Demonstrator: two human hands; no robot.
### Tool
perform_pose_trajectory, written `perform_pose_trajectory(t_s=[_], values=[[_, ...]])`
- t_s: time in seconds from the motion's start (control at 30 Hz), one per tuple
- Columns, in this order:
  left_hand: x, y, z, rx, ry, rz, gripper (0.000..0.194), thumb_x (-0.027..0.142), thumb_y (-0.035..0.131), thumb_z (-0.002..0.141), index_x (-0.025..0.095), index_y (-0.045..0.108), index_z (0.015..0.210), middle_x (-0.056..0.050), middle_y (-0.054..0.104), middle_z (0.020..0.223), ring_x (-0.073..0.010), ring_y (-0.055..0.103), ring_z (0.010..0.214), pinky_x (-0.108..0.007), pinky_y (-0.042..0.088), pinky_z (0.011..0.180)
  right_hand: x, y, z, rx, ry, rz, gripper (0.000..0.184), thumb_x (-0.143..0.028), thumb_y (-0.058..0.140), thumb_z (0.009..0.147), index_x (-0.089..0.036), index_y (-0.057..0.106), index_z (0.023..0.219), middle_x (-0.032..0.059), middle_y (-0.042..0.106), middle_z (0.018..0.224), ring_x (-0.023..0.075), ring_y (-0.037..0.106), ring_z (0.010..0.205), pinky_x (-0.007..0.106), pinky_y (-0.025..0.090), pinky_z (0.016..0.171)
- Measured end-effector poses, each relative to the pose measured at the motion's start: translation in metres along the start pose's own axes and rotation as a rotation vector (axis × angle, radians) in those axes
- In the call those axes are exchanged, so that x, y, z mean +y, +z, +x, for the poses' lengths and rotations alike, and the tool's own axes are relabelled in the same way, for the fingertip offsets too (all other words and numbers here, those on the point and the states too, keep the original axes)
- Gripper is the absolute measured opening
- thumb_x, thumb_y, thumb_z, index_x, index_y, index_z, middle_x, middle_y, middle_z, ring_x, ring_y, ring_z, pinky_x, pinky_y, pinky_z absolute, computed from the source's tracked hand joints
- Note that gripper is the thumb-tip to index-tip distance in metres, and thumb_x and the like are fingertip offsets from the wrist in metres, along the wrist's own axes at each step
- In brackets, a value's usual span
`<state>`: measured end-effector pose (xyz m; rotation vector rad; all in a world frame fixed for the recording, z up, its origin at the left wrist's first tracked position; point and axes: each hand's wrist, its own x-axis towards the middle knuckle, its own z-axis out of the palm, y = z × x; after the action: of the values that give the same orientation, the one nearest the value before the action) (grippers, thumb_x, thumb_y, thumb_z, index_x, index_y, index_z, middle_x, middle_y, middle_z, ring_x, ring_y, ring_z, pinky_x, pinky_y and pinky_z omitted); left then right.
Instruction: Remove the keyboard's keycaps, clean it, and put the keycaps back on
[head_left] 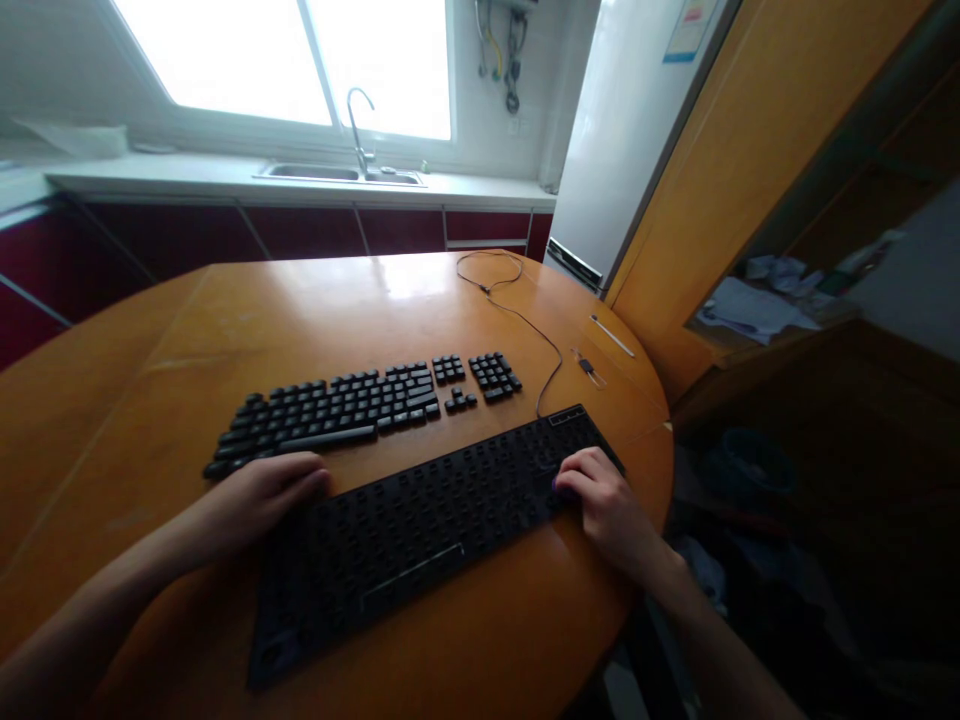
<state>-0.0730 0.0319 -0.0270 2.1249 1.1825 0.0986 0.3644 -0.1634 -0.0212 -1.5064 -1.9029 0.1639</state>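
Observation:
A black keyboard (420, 520) stripped of its keycaps lies slanted near the table's front edge. My left hand (270, 490) is at its upper left end, fingers curled together against the edge, fingertips partly hidden. Over the right-hand key block, my right hand (600, 495) is closed in a pinch, with a small purple bit showing at the fingertips; its kind is too small to make out. Behind the keyboard, loose black keycaps (352, 400) are laid out in keyboard order, with the long spacebar (328, 438) in the front row.
The keyboard's cable (536, 330) runs back into a loop on the wooden table (300, 310). At the right lie a keycap puller (589, 368) and a thin white stick (612, 336). Beyond are a sink (315, 173), a fridge (615, 130) and a wooden shelf unit (750, 130).

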Motion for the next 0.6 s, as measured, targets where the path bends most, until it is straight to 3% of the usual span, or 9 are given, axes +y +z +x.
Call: perform_pose_trajectory(t_s=[0.23, 0.43, 0.6], values=[[0.002, -0.001, -0.001, -0.011, -0.001, 0.002, 0.051, 0.063, 0.043, 0.094, 0.017, 0.057, 0.079, -0.001, 0.054, 0.074, -0.0177, 0.050, 0.071, -0.027, 0.041, 0.062, -0.006, 0.001, 0.002, 0.085, 0.060, -0.044, 0.037, 0.007, 0.041, 0.082, -0.021, 0.065, 0.085, 0.0088, 0.061, 0.092, 0.0251, 0.053, 0.095, 0.039, 0.049, 0.080], [0.002, -0.001, -0.001, -0.010, 0.007, -0.006, 0.049, 0.060, 0.043, 0.096, 0.017, 0.058, 0.080, -0.001, 0.054, 0.074, -0.0168, 0.049, 0.069, -0.027, 0.041, 0.062, -0.022, 0.010, 0.005, -0.122, -0.072, -0.004, 0.038, 0.008, 0.043, 0.082, -0.021, 0.066, 0.090, 0.0080, 0.063, 0.097, 0.0243, 0.053, 0.100, 0.039, 0.049, 0.085], [0.004, -0.001, 0.000, -0.005, 0.019, -0.005, 0.050, 0.061, 0.043, 0.095, 0.016, 0.059, 0.081, -0.002, 0.056, 0.074, -0.0181, 0.051, 0.071, -0.028, 0.043, 0.063, -0.012, 0.003, 0.007, -0.064, -0.004, -0.107, 0.039, 0.009, 0.042, 0.080, -0.021, 0.066, 0.086, 0.0083, 0.062, 0.095, 0.0250, 0.052, 0.097, 0.040, 0.048, 0.084]])
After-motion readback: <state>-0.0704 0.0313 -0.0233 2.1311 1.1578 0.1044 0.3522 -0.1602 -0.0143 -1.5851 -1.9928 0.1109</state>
